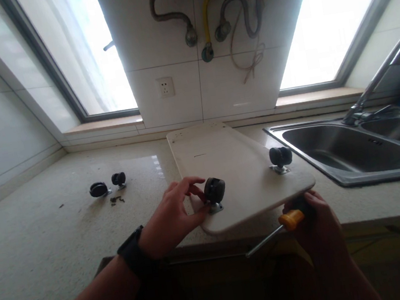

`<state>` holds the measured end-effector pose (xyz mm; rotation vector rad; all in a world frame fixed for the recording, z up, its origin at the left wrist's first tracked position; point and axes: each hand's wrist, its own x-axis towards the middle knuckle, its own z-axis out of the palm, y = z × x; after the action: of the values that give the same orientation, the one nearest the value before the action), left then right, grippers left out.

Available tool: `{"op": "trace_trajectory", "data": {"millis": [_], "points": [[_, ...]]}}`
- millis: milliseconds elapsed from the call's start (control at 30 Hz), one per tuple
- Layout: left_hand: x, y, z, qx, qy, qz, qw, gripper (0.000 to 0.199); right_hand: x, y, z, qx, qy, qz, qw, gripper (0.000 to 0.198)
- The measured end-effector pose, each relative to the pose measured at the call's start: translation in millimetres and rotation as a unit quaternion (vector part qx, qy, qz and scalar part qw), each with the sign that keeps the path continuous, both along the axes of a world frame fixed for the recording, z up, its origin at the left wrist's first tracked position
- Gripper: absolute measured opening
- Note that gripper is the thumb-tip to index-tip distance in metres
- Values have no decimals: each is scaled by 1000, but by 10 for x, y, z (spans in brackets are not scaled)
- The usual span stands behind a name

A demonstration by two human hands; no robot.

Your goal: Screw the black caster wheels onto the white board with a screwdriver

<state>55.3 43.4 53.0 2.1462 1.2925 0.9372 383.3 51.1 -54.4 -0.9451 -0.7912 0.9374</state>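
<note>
A white board [239,164] with rounded corners lies on the counter, its near end at the counter's front edge. At its near left corner stands a black caster wheel [214,191] on a metal plate. My left hand [174,214] has its thumb and curled fingers at that caster's left side, thumb by the plate. A second caster wheel [280,157] stands on the board's right side. Beside the board's near right corner, my right hand [317,217] is closed around a screwdriver [292,219] with a yellow and black handle, its shaft pointing down and left.
On the counter [142,168] to the left lie two more casters, one tipped over [98,189] and one upright [118,178], near several small screws [117,200]. A steel sink [340,180] with a faucet [373,79] is at the right. Pipes and a wall socket [165,87] are behind.
</note>
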Motion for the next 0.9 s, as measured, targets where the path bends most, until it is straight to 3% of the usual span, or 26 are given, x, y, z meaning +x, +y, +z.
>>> {"op": "trace_trajectory", "data": {"millis": [700, 900], "points": [[18, -25, -20, 26, 16, 9, 999, 37, 23, 19, -43, 0, -16, -12, 1000, 21], [-68, -29, 127, 4, 5, 26, 1000, 36, -2, 3, -22, 10, -17, -28, 999, 25]]}}
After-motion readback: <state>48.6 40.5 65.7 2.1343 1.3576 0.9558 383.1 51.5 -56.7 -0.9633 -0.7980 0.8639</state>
